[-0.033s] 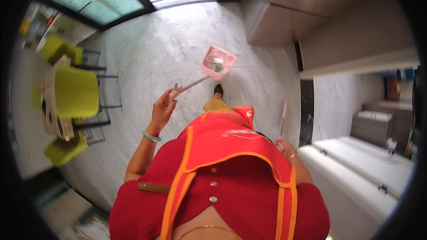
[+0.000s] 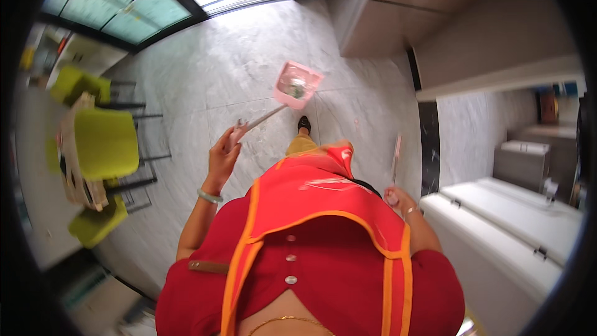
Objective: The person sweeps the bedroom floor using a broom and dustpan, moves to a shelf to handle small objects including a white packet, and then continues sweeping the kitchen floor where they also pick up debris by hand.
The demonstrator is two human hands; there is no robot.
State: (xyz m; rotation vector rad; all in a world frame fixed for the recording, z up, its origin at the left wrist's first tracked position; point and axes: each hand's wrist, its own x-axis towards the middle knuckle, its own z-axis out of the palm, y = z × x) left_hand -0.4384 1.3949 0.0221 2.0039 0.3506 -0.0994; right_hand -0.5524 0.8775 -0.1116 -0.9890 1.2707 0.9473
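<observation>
My left hand (image 2: 222,158) is closed around the pink grip of a long-handled dustpan (image 2: 280,96). Its grey shaft slants up and to the right to a pink pan, held out ahead of my foot. Clear, crumpled-looking litter with something green (image 2: 296,90) lies inside the pan. On the right, beside the apron, my right hand (image 2: 401,200) grips a slim pink and grey handle (image 2: 396,158). No head shows on this handle, so its kind is unclear.
Green chairs (image 2: 106,143) stand around a table (image 2: 84,177) on the left. Tall brown cabinets (image 2: 435,31) rise at the upper right, and a white cabinet or appliance (image 2: 497,224) is close on my right. A dark-framed glass door (image 2: 124,3) is at the far left. Grey tiles (image 2: 242,56) cover the floor.
The whole view has shifted slightly, with the dustpan and the surroundings a little farther left in the picture. Both hands keep their holds.
</observation>
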